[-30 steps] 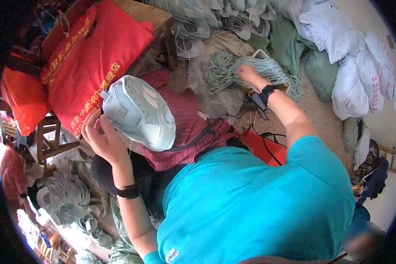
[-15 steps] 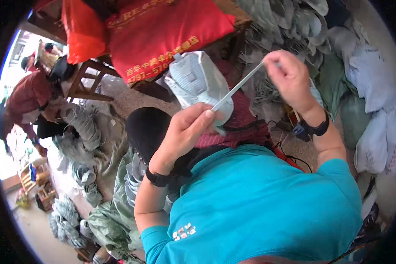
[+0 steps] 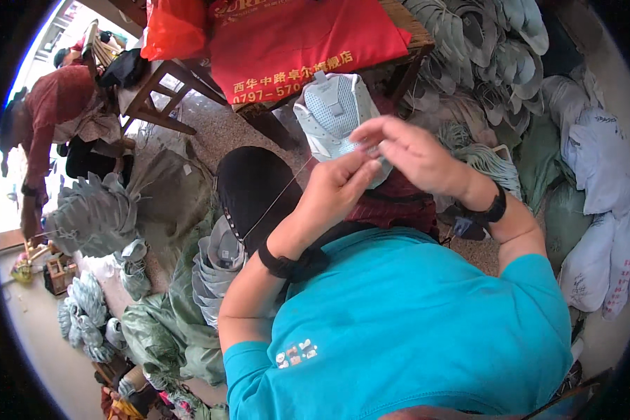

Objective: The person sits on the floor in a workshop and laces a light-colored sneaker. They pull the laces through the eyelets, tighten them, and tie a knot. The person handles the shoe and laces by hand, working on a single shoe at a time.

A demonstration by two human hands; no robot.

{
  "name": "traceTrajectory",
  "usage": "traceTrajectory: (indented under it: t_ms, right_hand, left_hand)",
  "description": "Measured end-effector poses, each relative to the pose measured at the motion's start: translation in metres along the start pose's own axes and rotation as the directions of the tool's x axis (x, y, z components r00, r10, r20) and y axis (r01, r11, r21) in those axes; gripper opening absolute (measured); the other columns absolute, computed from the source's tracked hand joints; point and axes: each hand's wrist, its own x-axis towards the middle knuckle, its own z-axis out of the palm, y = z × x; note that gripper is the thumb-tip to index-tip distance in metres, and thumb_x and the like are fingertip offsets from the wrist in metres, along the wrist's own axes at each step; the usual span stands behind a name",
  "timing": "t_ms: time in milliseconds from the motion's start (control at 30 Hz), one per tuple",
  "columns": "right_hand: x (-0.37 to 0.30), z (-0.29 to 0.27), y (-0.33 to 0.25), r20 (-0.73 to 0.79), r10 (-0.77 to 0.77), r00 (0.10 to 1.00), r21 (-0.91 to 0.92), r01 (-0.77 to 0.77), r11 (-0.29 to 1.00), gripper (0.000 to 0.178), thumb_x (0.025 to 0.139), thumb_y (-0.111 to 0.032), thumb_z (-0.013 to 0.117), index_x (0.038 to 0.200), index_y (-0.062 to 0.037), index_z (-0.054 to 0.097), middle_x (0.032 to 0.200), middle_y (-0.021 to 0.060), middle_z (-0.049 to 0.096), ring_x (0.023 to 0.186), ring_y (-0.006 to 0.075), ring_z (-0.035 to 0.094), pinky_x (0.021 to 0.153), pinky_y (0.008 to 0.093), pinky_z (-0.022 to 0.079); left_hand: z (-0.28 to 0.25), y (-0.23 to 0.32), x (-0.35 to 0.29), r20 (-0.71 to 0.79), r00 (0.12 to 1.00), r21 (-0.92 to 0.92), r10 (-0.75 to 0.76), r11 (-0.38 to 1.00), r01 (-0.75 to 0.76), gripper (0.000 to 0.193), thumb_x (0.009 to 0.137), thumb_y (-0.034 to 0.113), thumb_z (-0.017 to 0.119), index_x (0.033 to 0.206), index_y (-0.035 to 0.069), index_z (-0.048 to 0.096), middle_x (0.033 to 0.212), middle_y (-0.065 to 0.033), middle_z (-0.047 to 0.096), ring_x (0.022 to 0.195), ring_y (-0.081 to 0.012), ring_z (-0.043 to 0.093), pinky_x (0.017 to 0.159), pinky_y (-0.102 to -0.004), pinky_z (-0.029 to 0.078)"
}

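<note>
A pale blue-grey shoe upper (image 3: 334, 108) stands tilted in front of me, its tongue and heel loop pointing away. At its near side my left hand (image 3: 337, 185) is closed in a pinch, thumb against fingers. The pale flat shoelace seen earlier in that pinch is now mostly hidden by my fingers. My right hand (image 3: 420, 157) meets the left fingertips over the upper's right side, its fingers bent and drawn together. What lies between the right fingers is covered. A thin dark cord (image 3: 276, 203) runs from near the upper down past my left wrist.
A wooden table (image 3: 414, 42) with a red bag (image 3: 301, 45) stands ahead. Pale laces (image 3: 490, 164) and stacked uppers (image 3: 493, 56) lie right, beside white sacks (image 3: 598, 161). Nested uppers (image 3: 220, 262) sit by my left forearm. Another person (image 3: 63, 105) bends over far left.
My right hand has come down and left to my left hand, so the stretched shoelace between them no longer shows. The view has shifted, and the other person's stack of uppers looks different.
</note>
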Motion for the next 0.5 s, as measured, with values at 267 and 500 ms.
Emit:
traceTrajectory:
  t_ms: [267, 500]
  right_hand:
    - [0.013, -0.006, -0.001, 0.029, -0.061, 0.998, -0.408, 0.067, 0.910, 0.012, 0.085, -0.008, 0.063, 0.095, -0.0010, 0.066, 0.090, 0.0084, 0.062, 0.088, 0.0200, 0.059, 0.079, 0.0310, 0.047]
    - [0.019, -0.010, 0.020, -0.225, -0.111, 0.968, -0.540, -0.029, 0.841, 0.010, 0.079, -0.016, 0.068, 0.085, -0.0072, 0.067, 0.084, 0.0078, 0.061, 0.085, 0.0270, 0.059, 0.074, 0.0364, 0.047]
  left_hand:
    - [-0.010, -0.032, -0.001, -0.162, 0.983, -0.166, -0.082, 0.985, 0.055, 0.019, 0.099, 0.019, 0.052, 0.096, 0.002, 0.060, 0.069, 0.0065, 0.048, 0.060, -0.0023, 0.042, 0.054, -0.0176, 0.035]
    - [-0.015, -0.041, 0.012, -0.377, 0.920, -0.035, 0.102, 0.992, -0.124, 0.021, 0.086, 0.002, 0.066, 0.106, 0.003, 0.063, 0.076, 0.0021, 0.047, 0.065, -0.0057, 0.044, 0.056, -0.0207, 0.038]
